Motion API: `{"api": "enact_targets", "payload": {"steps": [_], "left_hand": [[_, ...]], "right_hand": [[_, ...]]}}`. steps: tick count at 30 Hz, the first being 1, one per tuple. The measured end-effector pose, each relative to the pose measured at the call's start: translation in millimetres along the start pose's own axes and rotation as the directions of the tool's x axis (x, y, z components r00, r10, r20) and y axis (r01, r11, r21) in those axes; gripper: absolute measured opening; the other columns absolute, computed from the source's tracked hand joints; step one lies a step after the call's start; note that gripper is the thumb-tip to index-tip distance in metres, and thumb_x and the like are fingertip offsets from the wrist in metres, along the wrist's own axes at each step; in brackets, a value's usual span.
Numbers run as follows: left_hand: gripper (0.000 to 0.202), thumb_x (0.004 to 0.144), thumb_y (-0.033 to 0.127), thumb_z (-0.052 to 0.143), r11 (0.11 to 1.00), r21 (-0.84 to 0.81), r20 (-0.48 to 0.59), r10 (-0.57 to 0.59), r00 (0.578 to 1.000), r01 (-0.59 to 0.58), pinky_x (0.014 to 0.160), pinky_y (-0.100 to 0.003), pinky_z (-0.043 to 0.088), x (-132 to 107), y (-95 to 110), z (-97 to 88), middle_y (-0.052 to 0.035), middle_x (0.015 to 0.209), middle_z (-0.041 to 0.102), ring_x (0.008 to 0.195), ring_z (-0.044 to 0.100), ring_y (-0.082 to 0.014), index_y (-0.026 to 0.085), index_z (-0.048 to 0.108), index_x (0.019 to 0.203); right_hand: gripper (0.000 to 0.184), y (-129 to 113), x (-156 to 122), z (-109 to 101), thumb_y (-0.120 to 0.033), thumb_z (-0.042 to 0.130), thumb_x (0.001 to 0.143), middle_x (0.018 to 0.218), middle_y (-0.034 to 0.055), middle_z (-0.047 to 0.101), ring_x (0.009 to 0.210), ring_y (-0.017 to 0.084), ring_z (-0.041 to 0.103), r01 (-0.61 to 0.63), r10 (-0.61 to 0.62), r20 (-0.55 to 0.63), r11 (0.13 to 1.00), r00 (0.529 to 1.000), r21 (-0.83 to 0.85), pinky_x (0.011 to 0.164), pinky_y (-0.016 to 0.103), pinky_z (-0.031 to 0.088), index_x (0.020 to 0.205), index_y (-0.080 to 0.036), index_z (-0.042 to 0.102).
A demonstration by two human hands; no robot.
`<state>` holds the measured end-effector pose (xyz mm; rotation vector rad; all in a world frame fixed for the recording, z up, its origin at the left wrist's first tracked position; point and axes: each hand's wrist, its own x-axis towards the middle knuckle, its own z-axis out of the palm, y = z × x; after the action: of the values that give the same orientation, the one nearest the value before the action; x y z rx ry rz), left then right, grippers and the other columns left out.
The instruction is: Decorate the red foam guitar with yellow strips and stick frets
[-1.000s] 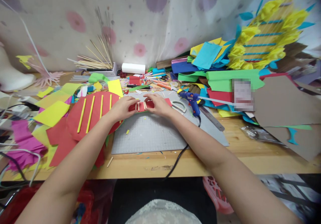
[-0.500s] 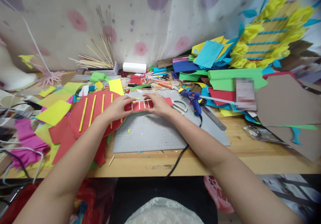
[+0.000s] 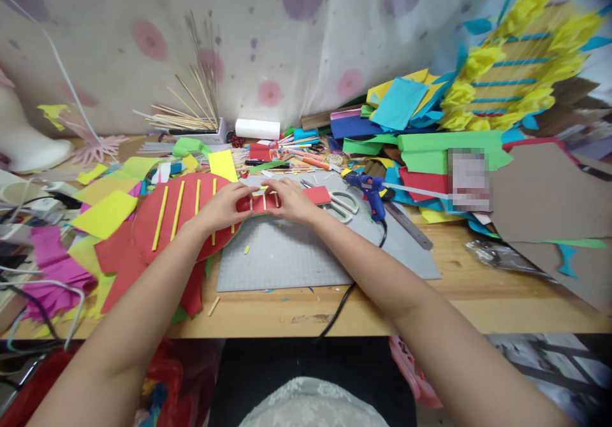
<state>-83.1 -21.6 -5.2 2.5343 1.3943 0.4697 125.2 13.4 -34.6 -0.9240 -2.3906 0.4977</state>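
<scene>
Holding, centre frame: our left hand (image 3: 228, 205) and right hand (image 3: 289, 199), fingers closed on a red strip (image 3: 316, 194); grey mat (image 3: 287, 255) beneath, scissors (image 3: 343, 201) right.

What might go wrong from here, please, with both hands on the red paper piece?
The cord of the glue gun runs under the right forearm; a snag might drag the gun across the work. The short yellow strips on the red paper piece could shift under the left hand or right hand.
</scene>
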Motion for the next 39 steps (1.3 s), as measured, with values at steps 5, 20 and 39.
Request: {"api": "enact_targets", "payload": {"steps": [5,20,39], "left_hand": [[0.042,0.081,0.045,0.048,0.998,0.028,0.051,0.063,0.997,-0.064,0.089,-0.036,0.042,0.5,-2.1,0.0,-0.0093,0.106,0.053,0.097,0.052,-0.0203,0.021,0.06,0.114],[0.034,0.084,0.036,0.045,0.991,0.084,0.083,0.1,0.991,-0.107,0.087,-0.035,0.041,0.6,-0.8,-0.1,-0.0084,0.103,0.048,0.095,0.049,-0.0188,0.025,0.063,0.111],[0.035,0.082,0.037,0.048,0.992,0.082,0.098,0.089,0.991,-0.097,0.087,-0.036,0.041,3.1,-0.1,-1.2,-0.0079,0.101,0.049,0.095,0.049,-0.0199,0.026,0.063,0.111]], "right_hand": [[0.056,-1.7,2.3,3.7,-0.029,0.067,0.07,0.111,0.0059,0.06,0.106,0.023,0.046,-0.001,0.001,0.009,1.0,1.0,0.001,0.09,0.038,0.035,0.122,-0.021,0.046],[0.047,60.0,-60.4,-56.7,-0.031,0.069,0.068,0.112,0.009,0.058,0.106,0.023,0.05,-0.121,0.122,-0.061,0.992,0.991,0.018,0.093,0.042,0.038,0.113,-0.021,0.058],[0.036,37.2,-28.9,-20.6,-0.004,0.049,0.073,0.103,0.0087,0.062,0.096,0.017,0.054,-0.009,0.015,-0.053,0.994,0.998,0.107,0.086,0.034,0.042,0.106,-0.016,0.058]]}}
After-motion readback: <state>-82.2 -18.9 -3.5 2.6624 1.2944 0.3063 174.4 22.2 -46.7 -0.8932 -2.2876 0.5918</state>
